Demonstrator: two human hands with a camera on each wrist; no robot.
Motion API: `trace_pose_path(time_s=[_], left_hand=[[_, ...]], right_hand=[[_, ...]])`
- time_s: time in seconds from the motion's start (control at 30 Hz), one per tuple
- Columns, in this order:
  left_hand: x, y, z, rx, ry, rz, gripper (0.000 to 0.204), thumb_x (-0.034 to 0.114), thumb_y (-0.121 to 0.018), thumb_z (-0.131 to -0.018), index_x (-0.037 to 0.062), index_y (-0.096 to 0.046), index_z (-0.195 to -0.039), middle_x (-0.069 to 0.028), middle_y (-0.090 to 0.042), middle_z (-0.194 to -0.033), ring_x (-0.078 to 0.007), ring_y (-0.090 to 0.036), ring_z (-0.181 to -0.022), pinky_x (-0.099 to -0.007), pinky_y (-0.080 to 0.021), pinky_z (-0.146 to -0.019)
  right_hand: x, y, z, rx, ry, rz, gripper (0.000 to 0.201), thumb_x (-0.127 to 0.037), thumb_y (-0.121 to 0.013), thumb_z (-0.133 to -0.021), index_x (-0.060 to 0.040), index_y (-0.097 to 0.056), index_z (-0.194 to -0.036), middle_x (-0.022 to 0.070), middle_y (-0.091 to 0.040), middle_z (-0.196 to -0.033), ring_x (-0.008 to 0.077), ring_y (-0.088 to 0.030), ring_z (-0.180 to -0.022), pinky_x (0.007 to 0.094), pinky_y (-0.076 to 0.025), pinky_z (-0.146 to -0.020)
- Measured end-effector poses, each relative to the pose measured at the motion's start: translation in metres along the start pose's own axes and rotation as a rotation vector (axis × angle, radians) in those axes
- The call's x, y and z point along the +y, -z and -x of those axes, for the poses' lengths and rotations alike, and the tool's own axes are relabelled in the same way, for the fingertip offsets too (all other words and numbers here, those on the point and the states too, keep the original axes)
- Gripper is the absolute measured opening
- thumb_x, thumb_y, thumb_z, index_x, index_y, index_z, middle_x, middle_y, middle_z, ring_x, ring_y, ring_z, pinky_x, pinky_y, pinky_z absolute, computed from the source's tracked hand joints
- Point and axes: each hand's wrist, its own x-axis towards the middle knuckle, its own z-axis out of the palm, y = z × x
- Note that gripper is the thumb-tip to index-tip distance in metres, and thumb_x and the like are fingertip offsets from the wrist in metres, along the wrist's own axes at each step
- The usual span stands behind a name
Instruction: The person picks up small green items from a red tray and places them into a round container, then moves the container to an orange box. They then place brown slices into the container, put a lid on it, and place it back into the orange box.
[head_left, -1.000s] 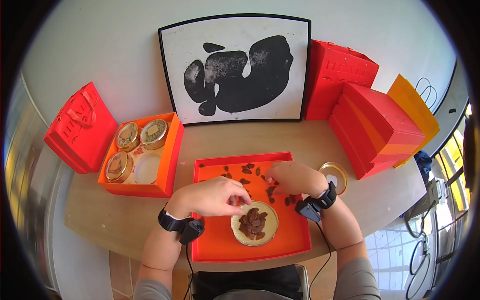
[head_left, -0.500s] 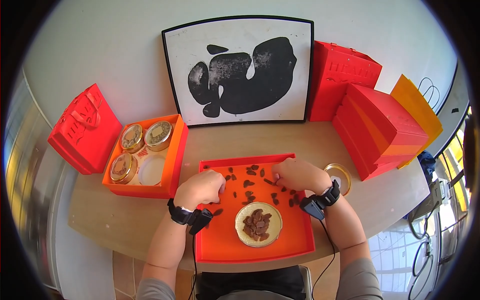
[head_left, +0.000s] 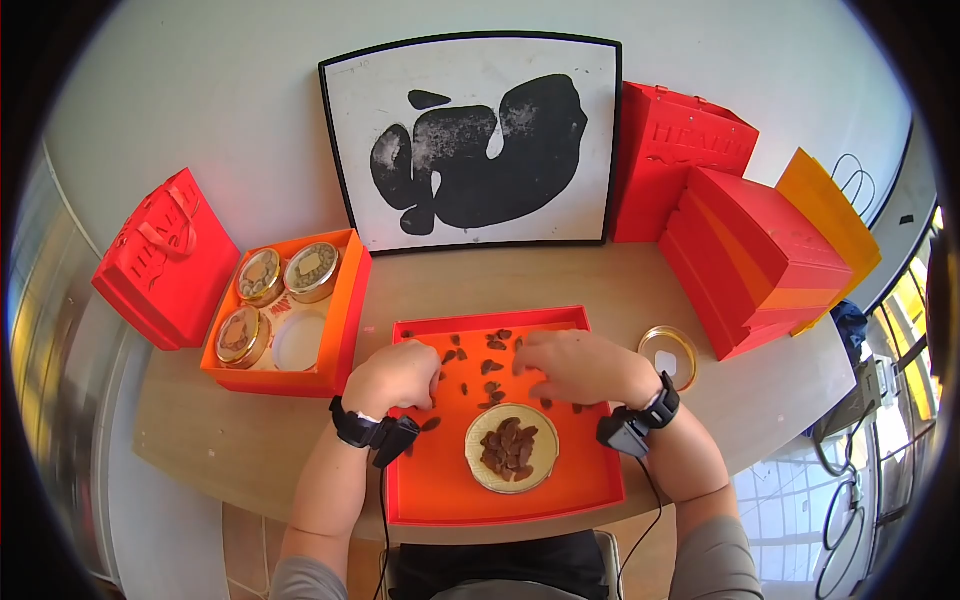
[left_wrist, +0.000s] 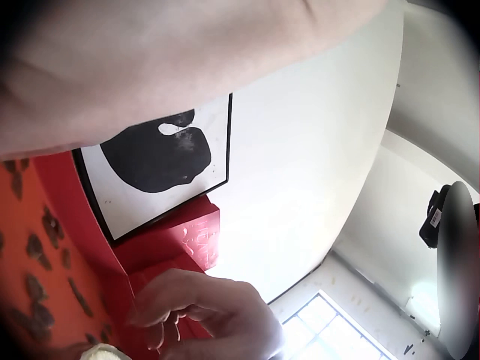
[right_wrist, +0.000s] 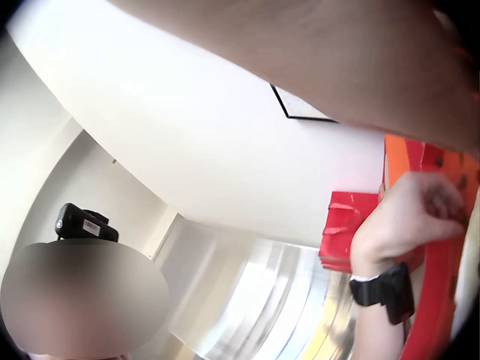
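Note:
A shallow orange-lined red tray [head_left: 440, 490] holds scattered dark brown dried pieces [head_left: 495, 340]. Near its front stands a round pale dish [head_left: 547, 457] with a heap of similar brown pieces [head_left: 508, 450]. Over the tray's left side, my left hand [head_left: 395, 380] reaches down with curled fingers; its fingertips are near the tray floor, and I cannot tell whether they pinch a piece. Behind and right of the dish, my right hand [head_left: 590, 368] hovers over loose pieces with loosely bent fingers. The left wrist view shows that right hand [left_wrist: 214, 311] with no piece visible in it.
A gold-rimmed round lid [head_left: 694, 365] lies right of the tray. At left, an orange box [head_left: 345, 330] holds several gold-lidded jars [head_left: 242, 338], beside a red bag [head_left: 160, 260]. Red boxes [head_left: 750, 260] stand at right. A framed picture [head_left: 480, 150] leans on the wall.
My left hand has moved from beside the dish to the tray's left side, staying there over the last half second. The right hand has shifted slightly left and nearer the dish.

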Motion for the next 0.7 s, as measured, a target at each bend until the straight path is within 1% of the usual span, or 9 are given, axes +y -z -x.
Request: trace_pose_path(time_s=[0.03, 0.1, 0.17, 0.2, 0.33, 0.4, 0.47, 0.63, 0.7], left_hand=[[0.002, 0.001, 0.001, 0.003, 0.003, 0.012, 0.018, 0.006, -0.079, -0.063, 0.0007, -0.074, -0.079, -0.015, -0.071, -0.076, -0.0302, -0.069, -0.068, -0.0411, -0.056, -0.065], [0.006, 0.008, 0.001, 0.01, 0.005, 0.017, 0.016, 0.006, -0.079, -0.062, 0.0006, -0.074, -0.076, -0.0149, -0.071, -0.073, -0.031, -0.069, -0.068, -0.0413, -0.056, -0.066], [0.012, 0.014, -0.001, -0.161, 0.086, -0.075, 0.02, 0.012, -0.083, -0.07, 0.0011, -0.076, -0.086, -0.0135, -0.074, -0.079, -0.028, -0.071, -0.073, -0.0394, -0.056, -0.07], [0.011, 0.014, -0.001, -0.159, 0.085, -0.078, 0.02, 0.012, -0.083, -0.07, 0.0011, -0.076, -0.086, -0.0135, -0.074, -0.079, -0.028, -0.071, -0.073, -0.0394, -0.056, -0.07], [0.009, 0.014, 0.001, -0.109, 0.049, 0.054, 0.019, 0.015, -0.081, -0.077, -0.0003, -0.073, -0.084, -0.0136, -0.074, -0.08, -0.027, -0.071, -0.074, -0.0384, -0.056, -0.071], [0.014, 0.015, 0.004, -0.099, 0.029, 0.089, 0.019, 0.016, -0.08, -0.079, -0.0007, -0.073, -0.084, -0.0138, -0.074, -0.081, -0.0269, -0.071, -0.074, -0.0382, -0.056, -0.072], [0.024, 0.02, 0.012, -0.034, -0.149, 0.191, 0.02, 0.017, -0.078, -0.084, -0.001, -0.072, -0.088, -0.0139, -0.074, -0.084, -0.0266, -0.071, -0.076, -0.0381, -0.056, -0.073], [0.059, 0.029, 0.03, -0.133, -0.291, 0.312, 0.017, 0.015, -0.075, -0.089, -0.0006, -0.07, -0.091, -0.013, -0.073, -0.084, -0.0258, -0.071, -0.078, -0.0372, -0.056, -0.072], [0.067, 0.026, 0.032, -0.166, -0.35, 0.308, 0.013, 0.013, -0.072, -0.091, -0.0001, -0.071, -0.093, -0.0126, -0.073, -0.083, -0.0248, -0.071, -0.078, -0.037, -0.055, -0.072]], right_hand=[[0.008, -0.004, -0.004, 0.004, 0.0, 0.005, 0.027, -0.024, -0.071, -0.093, -0.0088, -0.068, -0.116, 0.0099, -0.066, -0.113, 0.0299, -0.067, -0.104, 0.043, -0.052, -0.088], [0.023, -0.013, -0.011, 0.008, -0.169, 0.102, 0.028, -0.022, -0.071, -0.092, -0.0087, -0.068, -0.116, 0.0118, -0.062, -0.115, 0.0326, -0.065, -0.109, 0.0443, -0.052, -0.09], [0.032, -0.02, -0.013, 0.037, -0.156, 0.074, 0.026, -0.02, -0.071, -0.09, -0.0061, -0.069, -0.113, 0.015, -0.063, -0.115, 0.0349, -0.065, -0.108, 0.0449, -0.052, -0.09], [0.036, -0.022, -0.014, 0.06, -0.142, 0.045, 0.025, -0.017, -0.071, -0.089, -0.0034, -0.069, -0.11, 0.0182, -0.063, -0.115, 0.0372, -0.065, -0.107, 0.0454, -0.052, -0.091], [0.047, -0.028, -0.021, 0.01, -0.143, 0.037, 0.021, -0.017, -0.069, -0.09, -0.0031, -0.071, -0.106, 0.0182, -0.065, -0.114, 0.0371, -0.065, -0.108, 0.0452, -0.052, -0.091], [0.047, -0.03, -0.02, 0.026, -0.124, 0.061, 0.018, -0.016, -0.066, -0.092, -0.0032, -0.071, -0.103, 0.0184, -0.068, -0.107, 0.0371, -0.067, -0.104, 0.0457, -0.053, -0.089], [0.047, -0.029, -0.02, 0.003, -0.158, 0.062, 0.016, -0.016, -0.063, -0.093, -0.0049, -0.07, -0.103, 0.0163, -0.069, -0.106, 0.0361, -0.067, -0.103, 0.0457, -0.053, -0.089], [0.035, -0.011, -0.015, -0.032, -0.213, 0.047, 0.016, -0.019, -0.062, -0.095, -0.0062, -0.069, -0.102, 0.0142, -0.071, -0.101, 0.0347, -0.068, -0.1, 0.0454, -0.053, -0.085], [0.024, 0.002, -0.009, 0.005, -0.148, -0.033, 0.016, -0.02, -0.064, -0.095, -0.0061, -0.068, -0.101, 0.0129, -0.071, -0.097, 0.0326, -0.069, -0.096, 0.0434, -0.053, -0.08]])
